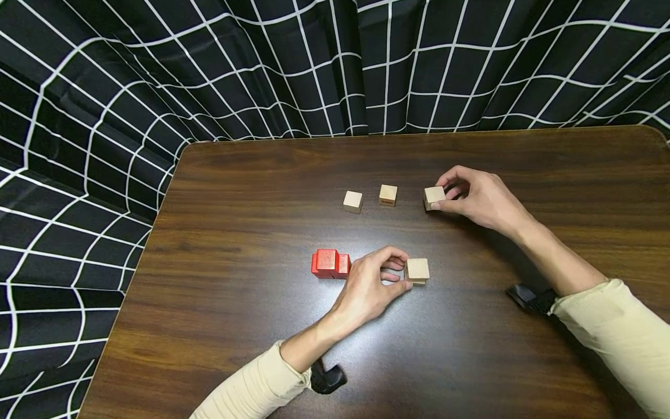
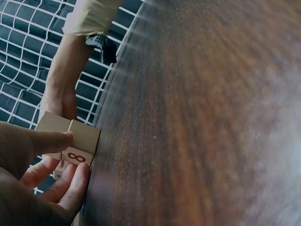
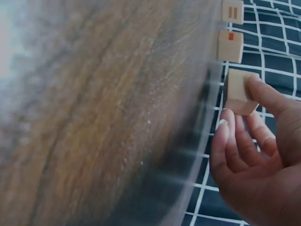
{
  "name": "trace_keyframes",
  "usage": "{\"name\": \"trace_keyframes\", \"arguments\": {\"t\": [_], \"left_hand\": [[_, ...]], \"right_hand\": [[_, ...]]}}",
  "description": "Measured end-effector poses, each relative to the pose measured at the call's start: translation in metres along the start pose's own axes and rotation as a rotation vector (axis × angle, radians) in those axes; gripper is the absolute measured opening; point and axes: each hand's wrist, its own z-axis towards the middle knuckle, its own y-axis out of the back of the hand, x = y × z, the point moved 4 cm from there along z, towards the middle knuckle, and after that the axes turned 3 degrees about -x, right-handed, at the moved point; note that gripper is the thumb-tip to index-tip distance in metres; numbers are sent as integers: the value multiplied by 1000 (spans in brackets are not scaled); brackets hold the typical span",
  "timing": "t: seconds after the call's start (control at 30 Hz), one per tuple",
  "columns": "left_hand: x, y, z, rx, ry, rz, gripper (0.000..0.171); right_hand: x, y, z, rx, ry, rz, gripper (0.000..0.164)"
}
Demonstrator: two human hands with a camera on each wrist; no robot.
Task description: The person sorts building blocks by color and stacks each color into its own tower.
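Observation:
My left hand holds a small stack of plain wooden cubes near the middle of the table, thumb on the near side and fingers behind. In the left wrist view one of these cubes bears a figure 8. Farther back and to the right, my right hand pinches a single wooden cube between thumb and fingers. Just left of my left hand stands a group of red blocks, one raised higher than the others.
Two more wooden cubes, a middle one and a left one, sit in a row left of my right hand. The brown wooden table ends at a black curtain with a white grid.

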Motion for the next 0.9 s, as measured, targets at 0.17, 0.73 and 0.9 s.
{"name": "trace_keyframes", "arguments": {"t": [0.17, 0.73, 0.9], "left_hand": [[-1, 1, 0, -4, -14, 9, 37], [-1, 0, 1, -9, -19, -10, 38], [0, 0, 0, -2, -9, -9, 38]], "right_hand": [[6, 7, -12, -18, 23, 13, 36], [16, 17, -55, -95, 98, 9, 34], [16, 13, -66, -94, 75, 60, 36]]}}
